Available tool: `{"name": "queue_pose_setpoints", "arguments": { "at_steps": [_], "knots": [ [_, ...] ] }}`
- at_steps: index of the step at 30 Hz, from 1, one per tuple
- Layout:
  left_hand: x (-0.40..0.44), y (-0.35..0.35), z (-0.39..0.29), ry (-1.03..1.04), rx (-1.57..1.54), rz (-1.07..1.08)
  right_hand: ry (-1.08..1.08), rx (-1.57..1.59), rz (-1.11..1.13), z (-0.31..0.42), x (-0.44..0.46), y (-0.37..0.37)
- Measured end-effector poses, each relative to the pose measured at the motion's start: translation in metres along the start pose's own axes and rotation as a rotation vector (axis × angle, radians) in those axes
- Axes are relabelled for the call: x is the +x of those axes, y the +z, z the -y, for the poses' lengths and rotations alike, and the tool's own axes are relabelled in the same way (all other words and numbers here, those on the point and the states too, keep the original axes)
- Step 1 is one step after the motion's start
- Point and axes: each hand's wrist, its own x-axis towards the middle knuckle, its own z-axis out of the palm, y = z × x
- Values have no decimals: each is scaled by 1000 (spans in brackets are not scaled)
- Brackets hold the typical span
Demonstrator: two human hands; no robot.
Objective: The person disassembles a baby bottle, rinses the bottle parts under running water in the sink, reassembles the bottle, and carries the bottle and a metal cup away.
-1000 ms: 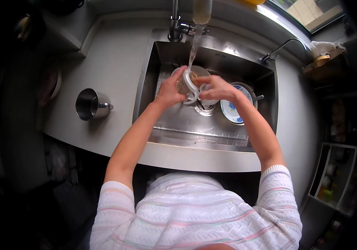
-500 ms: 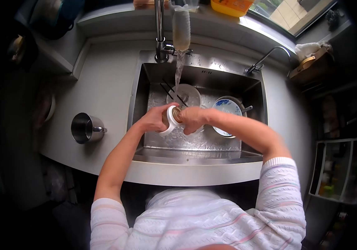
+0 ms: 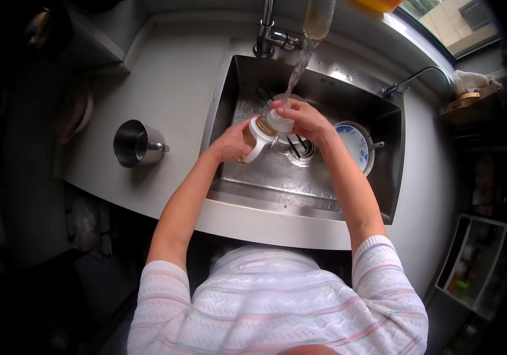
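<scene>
Above the sink, my left hand is closed round a bottle with a white handle and a brownish-gold mouth that faces right. My right hand pinches a white round cap beside the bottle's mouth. Running water falls from the faucet onto the cap and the right fingers. Whether cap and bottle touch is hard to make out. Two dark chopsticks lie below my hands, near the drain, partly hidden by them.
A blue-patterned white bowl sits in a metal pan at the sink's right. A steel mug stands on the counter to the left. The main faucet rises behind the sink, and a thin curved tap stands at the back right.
My right hand has drawn back from the bottle's mouth and now holds the white cap under the stream. The bottle stays in my left hand. The whole view has shifted and turned slightly.
</scene>
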Motion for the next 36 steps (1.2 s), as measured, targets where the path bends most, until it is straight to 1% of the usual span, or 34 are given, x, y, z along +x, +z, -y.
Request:
{"name": "queue_pose_setpoints", "arguments": {
  "at_steps": [2, 5, 8, 10, 11, 14, 17, 18, 22, 25, 28, 29, 30, 31, 32, 33, 35, 36],
  "knots": [
    [2, -1, 4, 11, 2, -37, -19, 12, 44, 1, -8, 5],
    [6, 1, 3, 25, -20, -48, -59, 5, -10, 1, -10, -1],
    [10, 6, 4, 66, -60, -51, -52, -248, -78, 2, -4, -6],
    [15, 10, 14, 103, -105, -41, -207, -241, -99, -15, 12, -17],
    [16, 13, 15, 103, -68, -47, -284, -236, -111, -18, 16, -18],
    [18, 19, 12, 108, -2, -72, -109, -438, -278, -12, 19, -34],
    [19, 27, 1, 122, -18, -126, -54, -214, -417, 12, -5, -31],
    [24, 28, 0, 136, -21, -151, -19, -162, -424, 18, -14, -32],
    [32, 42, -24, 232, -26, -259, -84, 17, -367, 10, -28, -41],
    [44, 45, -21, 431, -98, -340, -98, -17, -363, 5, -38, -48],
    [51, 38, -10, 249, 307, -354, -40, -76, -425, -6, -46, -40],
    [54, 38, -8, 229, 274, -395, -26, -94, -433, -6, -48, -38],
    [55, 39, -4, 199, 245, -429, -30, -63, -396, -12, -48, -43],
    [51, 42, 3, 159, 218, -457, 57, -4, -434, -25, -49, -48],
    [43, 39, -9, 61, 268, -374, 132, 50, -468, -37, -45, -55],
    [40, 35, -24, -17, 431, -299, 200, 100, -496, -41, -41, -58],
    [29, 31, -45, -198, 750, -139, 208, 225, -501, -53, -37, -56],
    [26, 31, -55, -246, 909, -69, 224, 284, -514, -59, -33, -49]
  ]
}}
